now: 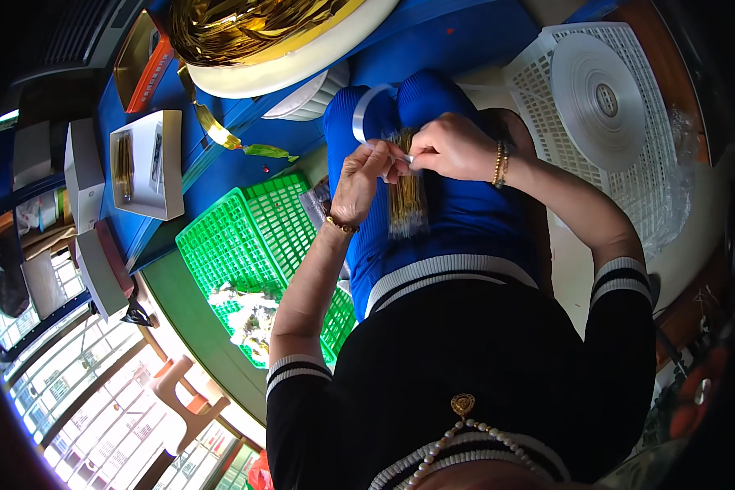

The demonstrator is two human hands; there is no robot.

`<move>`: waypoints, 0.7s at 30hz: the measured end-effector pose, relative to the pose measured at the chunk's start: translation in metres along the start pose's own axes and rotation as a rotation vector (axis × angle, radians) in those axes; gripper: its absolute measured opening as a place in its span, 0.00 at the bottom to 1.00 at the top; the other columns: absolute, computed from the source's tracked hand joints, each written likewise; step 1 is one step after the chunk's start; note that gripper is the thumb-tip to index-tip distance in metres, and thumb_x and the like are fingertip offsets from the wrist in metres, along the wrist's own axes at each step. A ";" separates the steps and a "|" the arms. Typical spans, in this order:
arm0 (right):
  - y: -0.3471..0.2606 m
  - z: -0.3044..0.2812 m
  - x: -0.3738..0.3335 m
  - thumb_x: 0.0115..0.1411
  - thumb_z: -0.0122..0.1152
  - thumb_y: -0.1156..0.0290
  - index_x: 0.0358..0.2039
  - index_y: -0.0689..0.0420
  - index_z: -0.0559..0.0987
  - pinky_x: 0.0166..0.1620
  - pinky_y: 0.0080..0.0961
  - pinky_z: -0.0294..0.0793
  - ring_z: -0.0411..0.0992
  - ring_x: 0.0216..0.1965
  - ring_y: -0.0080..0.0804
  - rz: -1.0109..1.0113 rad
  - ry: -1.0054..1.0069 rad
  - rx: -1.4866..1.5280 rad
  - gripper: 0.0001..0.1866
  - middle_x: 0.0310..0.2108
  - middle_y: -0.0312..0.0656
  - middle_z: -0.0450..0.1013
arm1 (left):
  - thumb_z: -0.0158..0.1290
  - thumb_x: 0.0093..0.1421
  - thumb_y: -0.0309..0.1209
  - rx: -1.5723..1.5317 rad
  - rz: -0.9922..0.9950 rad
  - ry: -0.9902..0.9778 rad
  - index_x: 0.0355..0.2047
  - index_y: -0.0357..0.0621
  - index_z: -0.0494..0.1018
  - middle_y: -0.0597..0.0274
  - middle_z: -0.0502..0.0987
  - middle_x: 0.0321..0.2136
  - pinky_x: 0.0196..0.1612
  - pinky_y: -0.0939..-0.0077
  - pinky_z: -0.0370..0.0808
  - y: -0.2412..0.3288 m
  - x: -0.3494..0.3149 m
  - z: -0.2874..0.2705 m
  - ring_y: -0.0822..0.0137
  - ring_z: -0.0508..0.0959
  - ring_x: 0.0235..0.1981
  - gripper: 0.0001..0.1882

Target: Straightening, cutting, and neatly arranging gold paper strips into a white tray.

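Note:
Over my lap, both hands are closed in a pinch on a white ribbon (358, 120), which arches up from my fingers toward my knees. My left hand (359, 181) grips it from the left, thumb and forefinger together. Close beside it, my right hand (459, 149) pinches a short white piece of the ribbon, fingertips almost touching the left ones. Beneath them, a bundle of thin gold strips (407, 204) with clear ends lies on my blue trousers. Its upper part is partly covered by my hands.
A white crate (524, 72) at right bears a large reel of white ribbon (588, 102). At left stands a green plastic basket (235, 224) with crumpled scraps. A round tub (302, 67) of gold foil strips, an orange box (149, 77) and a white box (171, 167) are on the blue table.

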State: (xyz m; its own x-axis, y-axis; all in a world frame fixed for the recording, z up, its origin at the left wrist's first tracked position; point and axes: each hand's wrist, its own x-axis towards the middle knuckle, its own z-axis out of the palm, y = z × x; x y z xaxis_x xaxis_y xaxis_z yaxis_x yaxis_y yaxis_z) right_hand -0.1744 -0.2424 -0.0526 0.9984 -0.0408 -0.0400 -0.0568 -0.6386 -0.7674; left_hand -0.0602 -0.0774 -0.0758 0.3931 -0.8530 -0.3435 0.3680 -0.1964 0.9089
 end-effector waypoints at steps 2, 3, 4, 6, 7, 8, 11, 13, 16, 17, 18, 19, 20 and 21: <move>0.001 0.003 -0.004 0.52 0.61 0.74 0.22 0.63 0.78 0.27 0.22 0.72 0.73 0.21 0.27 0.156 -0.070 0.284 0.06 0.19 0.38 0.74 | 0.40 0.67 0.35 -0.084 -0.078 0.091 0.32 0.37 0.74 0.60 0.76 0.23 0.30 0.82 0.67 0.002 0.000 0.003 0.76 0.70 0.24 0.17; 0.002 0.004 -0.005 0.53 0.61 0.74 0.22 0.64 0.78 0.26 0.20 0.72 0.72 0.19 0.23 0.307 -0.136 0.568 0.07 0.17 0.38 0.73 | 0.40 0.67 0.35 -0.085 -0.080 0.087 0.32 0.37 0.74 0.60 0.76 0.23 0.30 0.82 0.67 0.002 0.000 0.005 0.76 0.70 0.24 0.17; 0.004 0.008 -0.007 0.56 0.60 0.73 0.22 0.65 0.77 0.26 0.17 0.72 0.72 0.22 0.18 0.336 -0.163 0.657 0.09 0.18 0.36 0.73 | 0.40 0.67 0.35 -0.064 -0.071 0.115 0.32 0.36 0.74 0.60 0.76 0.23 0.30 0.82 0.68 0.002 -0.001 0.007 0.76 0.71 0.24 0.16; 0.004 0.013 -0.007 0.56 0.61 0.74 0.23 0.65 0.77 0.26 0.17 0.72 0.72 0.22 0.19 0.357 -0.133 0.653 0.08 0.19 0.37 0.73 | 0.41 0.67 0.34 -0.041 -0.064 0.147 0.33 0.36 0.74 0.60 0.77 0.24 0.31 0.81 0.69 -0.001 -0.004 0.010 0.76 0.71 0.25 0.16; 0.004 0.016 -0.006 0.55 0.61 0.74 0.24 0.65 0.76 0.26 0.16 0.72 0.72 0.21 0.19 0.378 -0.102 0.648 0.08 0.20 0.37 0.74 | 0.42 0.67 0.33 -0.017 0.008 0.169 0.34 0.36 0.74 0.61 0.77 0.25 0.32 0.81 0.69 -0.003 -0.005 0.013 0.75 0.72 0.25 0.15; 0.002 0.023 -0.007 0.54 0.63 0.74 0.27 0.64 0.73 0.25 0.17 0.71 0.72 0.21 0.19 0.407 -0.043 0.705 0.08 0.20 0.37 0.73 | 0.43 0.67 0.32 0.006 0.081 0.189 0.35 0.36 0.75 0.61 0.77 0.25 0.34 0.81 0.70 -0.005 -0.006 0.016 0.75 0.72 0.26 0.14; 0.002 0.030 -0.009 0.54 0.64 0.72 0.29 0.63 0.70 0.23 0.19 0.69 0.72 0.22 0.20 0.228 0.165 0.443 0.11 0.19 0.37 0.72 | 0.45 0.66 0.32 0.152 0.241 0.230 0.35 0.36 0.75 0.64 0.76 0.29 0.37 0.82 0.68 -0.005 -0.016 0.031 0.77 0.71 0.30 0.13; 0.006 0.042 -0.007 0.53 0.64 0.73 0.30 0.61 0.69 0.23 0.23 0.69 0.74 0.21 0.26 0.093 0.244 0.386 0.11 0.18 0.39 0.72 | 0.45 0.66 0.31 0.198 0.313 0.226 0.34 0.36 0.75 0.65 0.77 0.30 0.37 0.82 0.67 -0.021 -0.018 0.026 0.78 0.71 0.31 0.12; 0.003 0.053 -0.004 0.56 0.59 0.65 0.32 0.55 0.68 0.24 0.34 0.73 0.75 0.22 0.42 -0.133 0.377 -0.022 0.11 0.21 0.43 0.73 | 0.49 0.60 0.25 0.305 0.386 0.270 0.30 0.39 0.77 0.57 0.78 0.33 0.44 0.71 0.68 -0.014 -0.035 0.026 0.62 0.73 0.38 0.07; 0.002 0.052 -0.003 0.55 0.59 0.66 0.33 0.54 0.68 0.23 0.34 0.73 0.75 0.22 0.41 -0.224 0.433 -0.067 0.11 0.20 0.42 0.73 | 0.49 0.60 0.25 0.363 0.457 0.212 0.31 0.39 0.77 0.56 0.77 0.35 0.45 0.70 0.68 -0.013 -0.037 0.025 0.61 0.73 0.40 0.07; -0.001 0.047 -0.004 0.55 0.59 0.69 0.34 0.54 0.68 0.23 0.35 0.74 0.75 0.23 0.41 -0.183 0.431 -0.067 0.10 0.20 0.42 0.73 | 0.49 0.59 0.25 0.377 0.503 0.282 0.33 0.40 0.77 0.55 0.77 0.37 0.45 0.70 0.68 -0.013 -0.036 0.034 0.60 0.72 0.41 0.07; 0.004 0.049 -0.005 0.55 0.59 0.72 0.36 0.54 0.70 0.24 0.35 0.74 0.76 0.24 0.41 -0.175 0.457 -0.088 0.09 0.22 0.43 0.74 | 0.48 0.60 0.26 0.379 0.461 0.315 0.34 0.40 0.77 0.55 0.76 0.38 0.46 0.69 0.67 -0.016 -0.035 0.039 0.59 0.72 0.41 0.07; 0.005 0.054 -0.005 0.55 0.57 0.75 0.40 0.54 0.71 0.25 0.35 0.74 0.76 0.24 0.42 -0.172 0.494 -0.080 0.11 0.23 0.45 0.75 | 0.48 0.60 0.28 0.244 0.414 0.356 0.35 0.39 0.76 0.55 0.75 0.36 0.46 0.68 0.67 -0.017 -0.035 0.043 0.59 0.72 0.41 0.08; 0.013 0.058 -0.009 0.56 0.57 0.75 0.42 0.55 0.71 0.26 0.34 0.75 0.76 0.26 0.43 -0.140 0.475 -0.096 0.12 0.25 0.45 0.76 | 0.47 0.60 0.28 0.000 0.271 0.394 0.34 0.39 0.75 0.55 0.75 0.35 0.46 0.67 0.67 -0.022 -0.034 0.053 0.58 0.71 0.40 0.08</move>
State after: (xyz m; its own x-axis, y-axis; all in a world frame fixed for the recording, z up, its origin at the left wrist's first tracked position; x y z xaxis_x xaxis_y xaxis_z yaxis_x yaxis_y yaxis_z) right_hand -0.1842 -0.2054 -0.0992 0.8849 -0.2805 0.3718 0.0550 -0.7298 -0.6814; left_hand -0.1261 -0.0691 -0.0715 0.7643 -0.6252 -0.1581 0.2086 0.0077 0.9780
